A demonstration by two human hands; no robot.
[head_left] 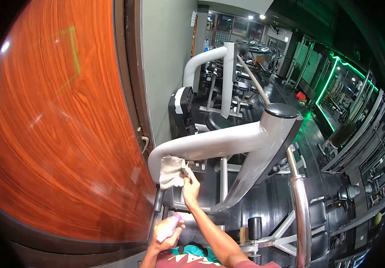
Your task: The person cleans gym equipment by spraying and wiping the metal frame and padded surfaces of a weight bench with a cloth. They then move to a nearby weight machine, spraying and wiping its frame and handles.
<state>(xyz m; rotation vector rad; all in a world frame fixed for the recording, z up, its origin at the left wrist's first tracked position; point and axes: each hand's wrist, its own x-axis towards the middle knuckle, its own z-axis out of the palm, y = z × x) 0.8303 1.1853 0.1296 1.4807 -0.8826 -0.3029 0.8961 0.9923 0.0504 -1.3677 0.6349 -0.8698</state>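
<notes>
My right hand [191, 190] is closed on a pale, crumpled cloth [172, 172], which lies against the bent lower side of a thick grey machine frame [210, 144]. Nearer my body, my left hand [168, 232] is wrapped round a small white and pink bottle [170, 227] with a pink top. The bottle is tilted and touches nothing but the hand. The grey frame tube runs right to an upright post with a round black cap [281, 110].
A wood-grain door [63, 134] with a metal handle [145, 143] stands close on the left. A chrome bar [300, 214] and black padded seats [317, 214] are at the right. More gym machines and a green-lit mirror [339, 94] lie beyond.
</notes>
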